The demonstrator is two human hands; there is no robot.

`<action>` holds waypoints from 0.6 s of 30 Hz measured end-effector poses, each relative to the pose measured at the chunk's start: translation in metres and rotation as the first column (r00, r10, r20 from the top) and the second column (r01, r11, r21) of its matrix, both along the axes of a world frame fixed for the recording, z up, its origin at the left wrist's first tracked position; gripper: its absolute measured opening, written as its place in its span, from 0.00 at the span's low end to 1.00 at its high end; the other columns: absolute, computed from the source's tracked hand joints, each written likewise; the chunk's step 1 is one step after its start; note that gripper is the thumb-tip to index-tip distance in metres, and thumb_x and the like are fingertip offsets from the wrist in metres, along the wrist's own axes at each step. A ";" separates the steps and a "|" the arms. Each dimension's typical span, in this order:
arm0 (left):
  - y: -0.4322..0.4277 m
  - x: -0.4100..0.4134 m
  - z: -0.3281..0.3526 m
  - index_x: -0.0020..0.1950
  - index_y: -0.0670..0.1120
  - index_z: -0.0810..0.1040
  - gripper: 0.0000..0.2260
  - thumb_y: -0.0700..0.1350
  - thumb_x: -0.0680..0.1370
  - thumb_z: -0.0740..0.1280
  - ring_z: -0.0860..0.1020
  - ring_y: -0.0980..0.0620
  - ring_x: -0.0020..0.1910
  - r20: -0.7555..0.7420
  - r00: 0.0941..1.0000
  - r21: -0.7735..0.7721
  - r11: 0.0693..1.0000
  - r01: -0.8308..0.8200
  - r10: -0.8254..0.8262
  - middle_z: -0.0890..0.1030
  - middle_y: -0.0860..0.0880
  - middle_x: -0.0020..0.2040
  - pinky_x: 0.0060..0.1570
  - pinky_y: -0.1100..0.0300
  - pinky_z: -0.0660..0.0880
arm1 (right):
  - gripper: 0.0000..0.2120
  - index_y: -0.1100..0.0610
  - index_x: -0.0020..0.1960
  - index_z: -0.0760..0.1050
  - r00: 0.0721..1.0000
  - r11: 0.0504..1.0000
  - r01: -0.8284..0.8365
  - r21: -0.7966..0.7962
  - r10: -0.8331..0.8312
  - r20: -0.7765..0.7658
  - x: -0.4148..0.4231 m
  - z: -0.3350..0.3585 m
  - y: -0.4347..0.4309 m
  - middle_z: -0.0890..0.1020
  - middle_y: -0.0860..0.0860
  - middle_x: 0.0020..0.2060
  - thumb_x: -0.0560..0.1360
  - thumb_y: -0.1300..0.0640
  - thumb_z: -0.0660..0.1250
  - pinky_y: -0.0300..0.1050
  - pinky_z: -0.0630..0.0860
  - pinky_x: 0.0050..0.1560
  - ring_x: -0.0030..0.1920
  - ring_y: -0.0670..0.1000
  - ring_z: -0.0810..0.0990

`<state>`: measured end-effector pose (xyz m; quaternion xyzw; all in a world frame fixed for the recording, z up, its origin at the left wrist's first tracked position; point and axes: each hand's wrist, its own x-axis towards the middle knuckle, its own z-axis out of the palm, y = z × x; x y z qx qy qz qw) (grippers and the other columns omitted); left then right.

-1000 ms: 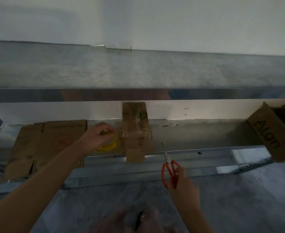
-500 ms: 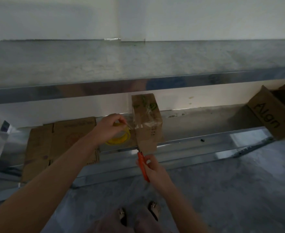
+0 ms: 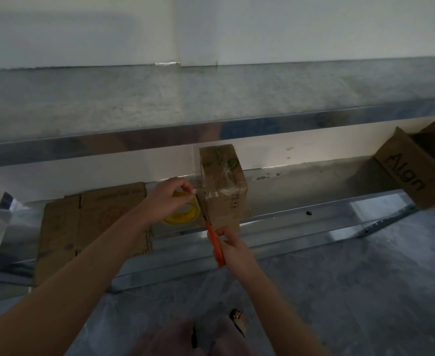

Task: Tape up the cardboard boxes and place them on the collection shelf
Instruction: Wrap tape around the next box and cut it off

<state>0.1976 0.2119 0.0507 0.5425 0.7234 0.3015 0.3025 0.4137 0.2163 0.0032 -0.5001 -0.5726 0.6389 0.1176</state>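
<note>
A small upright cardboard box [image 3: 224, 183] wrapped in clear tape stands on the lower metal shelf [image 3: 301, 217]. My left hand [image 3: 169, 199] grips a yellow tape roll [image 3: 185, 214] just left of the box, and a clear strip runs from the roll to the box's left side. My right hand [image 3: 233, 246] holds orange-handled scissors [image 3: 215, 242] below the box's front left corner, blades pointing up at the tape strip.
Flattened cardboard boxes [image 3: 90, 224] lie on the shelf to the left. An open box printed "Align" [image 3: 406, 173] tilts at the shelf's right end. An upper shelf [image 3: 211, 104] runs overhead. My feet [image 3: 238, 321] stand on the grey floor.
My right hand brought the scissors from open air up to the box's left corner. My left hand lifted the roll next to the box, tape pulled taut. The view shifted slightly.
</note>
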 end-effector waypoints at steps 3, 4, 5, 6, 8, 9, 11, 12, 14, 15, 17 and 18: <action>0.000 0.000 -0.002 0.51 0.50 0.79 0.04 0.46 0.78 0.67 0.75 0.61 0.50 -0.017 1.000 -0.009 1.000 0.012 -0.012 0.78 0.57 0.51 0.52 0.60 0.71 | 0.08 0.51 0.44 0.73 1.000 0.999 0.028 0.026 -0.028 0.009 0.000 -0.002 0.002 0.75 0.51 0.30 0.78 0.48 0.65 0.40 0.70 0.31 0.29 0.47 0.72; 0.001 0.000 -0.004 0.51 0.50 0.79 0.04 0.46 0.78 0.67 0.75 0.59 0.52 -0.026 1.000 -0.011 1.000 0.014 -0.015 0.78 0.56 0.51 0.53 0.59 0.71 | 0.08 0.51 0.44 0.74 0.999 0.999 0.033 0.041 -0.034 0.014 -0.001 -0.002 0.003 0.75 0.51 0.31 0.78 0.48 0.66 0.41 0.70 0.31 0.29 0.47 0.73; 0.001 0.000 -0.004 0.50 0.50 0.79 0.03 0.45 0.78 0.67 0.76 0.58 0.52 -0.034 0.999 -0.009 1.000 0.013 -0.013 0.78 0.56 0.51 0.54 0.59 0.71 | 0.08 0.51 0.43 0.74 0.999 0.998 0.036 0.056 -0.037 0.019 -0.001 -0.002 0.004 0.76 0.51 0.31 0.78 0.47 0.66 0.41 0.70 0.31 0.29 0.47 0.73; 0.001 0.000 -0.004 0.50 0.50 0.79 0.02 0.45 0.78 0.67 0.76 0.58 0.52 -0.038 0.999 -0.004 1.000 0.005 -0.005 0.78 0.56 0.50 0.53 0.59 0.71 | 0.08 0.50 0.42 0.73 0.999 0.997 0.039 0.068 -0.041 0.032 -0.001 -0.003 0.004 0.76 0.51 0.32 0.78 0.48 0.66 0.41 0.71 0.31 0.30 0.48 0.74; 0.002 0.002 -0.002 0.49 0.49 0.78 0.02 0.45 0.78 0.67 0.75 0.57 0.51 -0.026 0.999 0.017 0.999 -0.033 0.033 0.78 0.54 0.49 0.50 0.60 0.71 | 0.08 0.49 0.41 0.72 0.996 0.994 0.051 0.097 -0.058 0.070 0.001 -0.007 0.007 0.77 0.52 0.33 0.78 0.48 0.65 0.44 0.73 0.33 0.30 0.49 0.75; 0.003 0.002 0.001 0.49 0.49 0.78 0.02 0.45 0.77 0.67 0.75 0.57 0.50 -0.018 0.999 0.025 0.998 -0.050 0.051 0.78 0.53 0.49 0.49 0.61 0.70 | 0.09 0.48 0.41 0.72 0.994 0.990 0.054 0.129 -0.066 0.092 0.003 -0.008 0.009 0.78 0.51 0.33 0.78 0.46 0.65 0.45 0.74 0.36 0.31 0.49 0.75; 0.005 0.001 0.005 0.48 0.48 0.79 0.03 0.46 0.77 0.67 0.75 0.57 0.49 -0.024 0.998 0.029 0.998 -0.057 0.058 0.78 0.53 0.49 0.47 0.60 0.70 | 0.11 0.46 0.43 0.72 0.984 0.973 -0.011 0.230 -0.030 0.175 0.006 -0.007 0.014 0.79 0.48 0.34 0.76 0.40 0.63 0.47 0.76 0.42 0.35 0.50 0.78; 0.006 0.001 0.006 0.48 0.49 0.79 0.02 0.46 0.77 0.67 0.75 0.57 0.49 -0.030 0.998 0.024 0.998 -0.052 0.053 0.78 0.53 0.50 0.47 0.60 0.70 | 0.13 0.45 0.45 0.72 0.969 0.956 -0.083 0.280 0.012 0.247 0.007 -0.006 0.015 0.80 0.48 0.36 0.76 0.36 0.62 0.47 0.76 0.44 0.40 0.51 0.80; 0.006 0.001 0.004 0.48 0.50 0.79 0.02 0.46 0.77 0.67 0.75 0.57 0.50 -0.032 0.998 0.023 0.998 -0.053 0.054 0.78 0.53 0.50 0.49 0.60 0.71 | 0.17 0.46 0.54 0.71 0.916 0.913 -0.217 0.345 0.068 0.395 0.007 -0.002 0.018 0.82 0.49 0.44 0.76 0.34 0.59 0.46 0.72 0.46 0.48 0.53 0.80; 0.006 0.001 0.003 0.48 0.50 0.78 0.01 0.45 0.77 0.67 0.75 0.57 0.50 -0.025 0.998 0.024 0.998 -0.062 0.063 0.78 0.53 0.50 0.50 0.60 0.71 | 0.18 0.46 0.56 0.70 0.891 0.893 -0.255 0.370 0.068 0.449 0.006 -0.003 0.019 0.82 0.50 0.46 0.76 0.33 0.58 0.46 0.71 0.47 0.49 0.54 0.80; 0.005 0.002 0.000 0.48 0.50 0.78 0.01 0.45 0.77 0.67 0.75 0.58 0.50 0.000 0.997 0.020 0.997 -0.075 0.075 0.78 0.53 0.50 0.51 0.60 0.71 | 0.20 0.45 0.58 0.67 0.849 0.867 -0.316 0.384 0.077 0.523 0.008 -0.009 0.021 0.83 0.51 0.48 0.75 0.32 0.57 0.47 0.73 0.49 0.52 0.56 0.81; 0.004 0.003 -0.002 0.48 0.50 0.78 0.01 0.44 0.77 0.67 0.75 0.57 0.51 0.014 0.997 0.016 0.997 -0.076 0.075 0.78 0.53 0.50 0.52 0.60 0.71 | 0.22 0.45 0.59 0.66 0.829 0.863 -0.351 0.364 0.106 0.549 0.010 -0.014 0.023 0.83 0.51 0.50 0.75 0.31 0.57 0.48 0.74 0.51 0.54 0.57 0.81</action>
